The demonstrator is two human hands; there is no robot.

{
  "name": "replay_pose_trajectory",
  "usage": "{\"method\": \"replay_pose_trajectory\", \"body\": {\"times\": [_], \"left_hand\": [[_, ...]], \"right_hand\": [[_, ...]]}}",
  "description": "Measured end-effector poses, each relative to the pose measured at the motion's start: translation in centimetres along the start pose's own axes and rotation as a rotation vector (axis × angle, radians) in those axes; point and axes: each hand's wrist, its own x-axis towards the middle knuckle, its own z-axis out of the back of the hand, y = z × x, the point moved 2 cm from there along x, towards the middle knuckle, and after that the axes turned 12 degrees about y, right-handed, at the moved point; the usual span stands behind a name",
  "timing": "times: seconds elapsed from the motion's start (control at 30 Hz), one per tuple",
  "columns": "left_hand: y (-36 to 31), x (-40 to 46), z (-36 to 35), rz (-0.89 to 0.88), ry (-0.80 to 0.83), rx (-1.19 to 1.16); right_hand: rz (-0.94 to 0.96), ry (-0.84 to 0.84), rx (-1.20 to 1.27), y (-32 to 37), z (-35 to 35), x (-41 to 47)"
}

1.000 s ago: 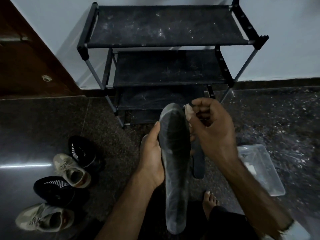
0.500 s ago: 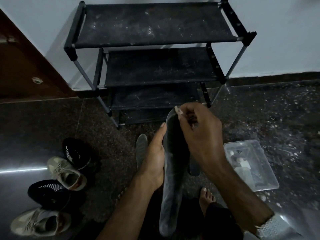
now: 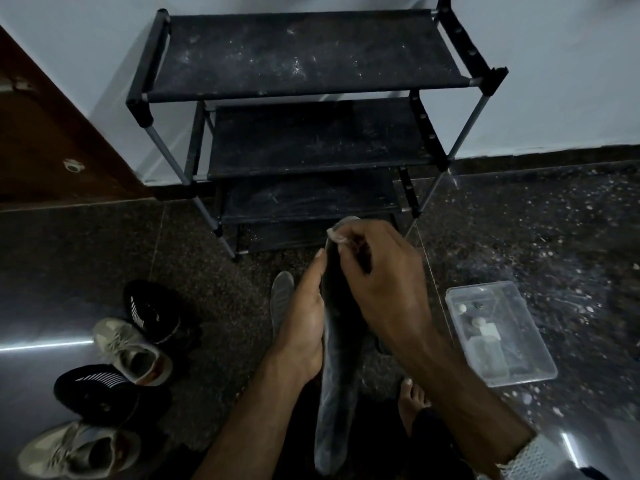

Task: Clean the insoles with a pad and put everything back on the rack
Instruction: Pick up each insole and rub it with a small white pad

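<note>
A long dark grey insole stands nearly upright in front of me. My left hand grips its left edge around the middle. My right hand pinches a small white pad and presses it on the insole's top end. A second insole lies on the floor behind my left hand. The black shoe rack stands against the wall, its shelves bare and dusty.
Two black shoes and two beige sneakers lie on the floor at the left. A clear plastic box with small items sits at the right. My bare foot rests below. A brown door is at the left.
My right hand with the pad has moved left onto the top end of the insole. The insole has turned more edge-on in my left hand.
</note>
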Motion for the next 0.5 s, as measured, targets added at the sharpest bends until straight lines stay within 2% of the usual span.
{"method": "replay_pose_trajectory", "body": {"times": [0.1,0.3,0.5], "left_hand": [[0.0,-0.1,0.2,0.007,0.001,-0.053],[0.2,-0.1,-0.4,0.034,0.011,-0.087],[-0.2,0.0,0.5,-0.053,-0.016,-0.081]], "right_hand": [[0.062,0.016,-0.029,0.4,-0.6,-0.2],[-0.065,-0.055,-0.029,-1.0,0.9,0.3],[0.054,0.058,-0.007,1.0,-1.3,-0.6]]}}
